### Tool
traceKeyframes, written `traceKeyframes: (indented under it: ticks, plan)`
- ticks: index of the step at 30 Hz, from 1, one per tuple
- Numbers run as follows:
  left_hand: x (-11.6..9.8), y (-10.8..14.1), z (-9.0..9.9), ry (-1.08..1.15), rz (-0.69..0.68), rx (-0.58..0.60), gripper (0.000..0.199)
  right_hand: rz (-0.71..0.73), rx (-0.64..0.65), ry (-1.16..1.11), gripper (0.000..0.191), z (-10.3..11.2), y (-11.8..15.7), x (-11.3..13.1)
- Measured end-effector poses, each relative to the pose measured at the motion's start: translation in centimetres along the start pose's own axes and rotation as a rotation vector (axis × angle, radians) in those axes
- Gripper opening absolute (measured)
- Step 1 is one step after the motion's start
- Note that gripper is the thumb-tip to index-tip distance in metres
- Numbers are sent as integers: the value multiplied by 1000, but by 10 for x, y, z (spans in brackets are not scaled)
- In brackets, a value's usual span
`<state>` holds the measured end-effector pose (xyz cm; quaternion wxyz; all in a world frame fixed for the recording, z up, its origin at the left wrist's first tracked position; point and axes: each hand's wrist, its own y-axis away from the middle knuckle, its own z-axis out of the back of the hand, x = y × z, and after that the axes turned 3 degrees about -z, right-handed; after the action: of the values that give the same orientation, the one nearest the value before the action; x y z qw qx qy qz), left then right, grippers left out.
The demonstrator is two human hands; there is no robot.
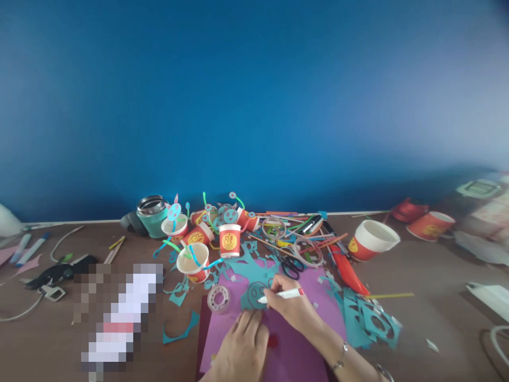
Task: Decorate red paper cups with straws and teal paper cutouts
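My right hand [292, 307] grips a white marker [288, 295] with a red end. Its tip rests at a round face drawn on a piece of blue paper [250, 301]. Just below that paper, my left hand [243, 342] lies with its fingers flat, pressing at the lower edge. Under both is a stack of purple paper [294, 350]. A roll of clear tape [218, 300] sits at the left of the blue piece. Black-handled scissors [292, 265] lie beyond my right hand.
Behind stand red-and-white paper cups [230, 241] with straws and paper faces, beside a teal thermos [153, 217]. Blue paper scraps [371, 321] lie at right, near a red pouch [348, 268] and a larger cup [371, 240]. Keys [53, 292] and markers [34, 249] are at left.
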<state>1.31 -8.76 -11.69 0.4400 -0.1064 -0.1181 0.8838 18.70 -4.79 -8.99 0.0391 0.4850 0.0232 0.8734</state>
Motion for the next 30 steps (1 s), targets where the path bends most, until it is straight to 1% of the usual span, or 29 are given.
traceKeyframes:
  ticks: [4, 10, 16, 21, 26, 30]
  plan:
    - [0, 0, -1, -8, 1, 10, 23, -3, 13, -28, 21, -1, -1, 0]
    - [-1, -1, 3, 12, -2, 17, 22, 19, 4, -28, 21, 0, -1, 0]
    - [0, -2, 5, 18, -7, 31, 25, 3, 12, -26, 21, 0, -2, 0]
    - [-1, -2, 7, 25, 0, 72, 24, 1, 7, -15, 21, 0, -3, 0]
    - [0, -1, 4, 7, -5, 41, 24, -18, -24, -99, 21, 2, -3, -2]
    - [1, 0, 0, -6, -14, 25, 23, -41, -32, -84, 20, 1, -5, -8]
